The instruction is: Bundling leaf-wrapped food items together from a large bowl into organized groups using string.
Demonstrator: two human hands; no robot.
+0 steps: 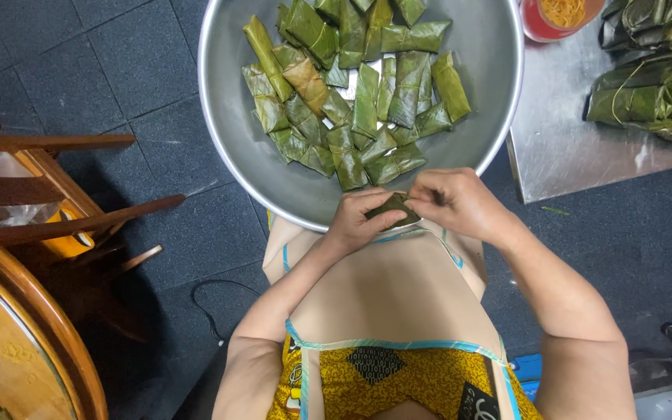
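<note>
1. A dark tiled floor [141,70] fills most of the view under everything.
2. A wide metal basin [231,148] sits on the person's lap, its near rim against a beige apron [398,288].
3. A steel bench [561,148] stands to the right and carries a heap of tied green leaves [655,85] and a red tub [542,27].
4. Wooden chairs [48,225] stand at the left beside a round wooden table [33,342].
5. A pile of leaf-wrapped parcels [355,93] lies inside the basin.
6. The left hand [359,219] and right hand [449,204] meet at the basin's near rim.
7. Both hands pinch one small leaf parcel [393,207] between their fingertips.
</note>
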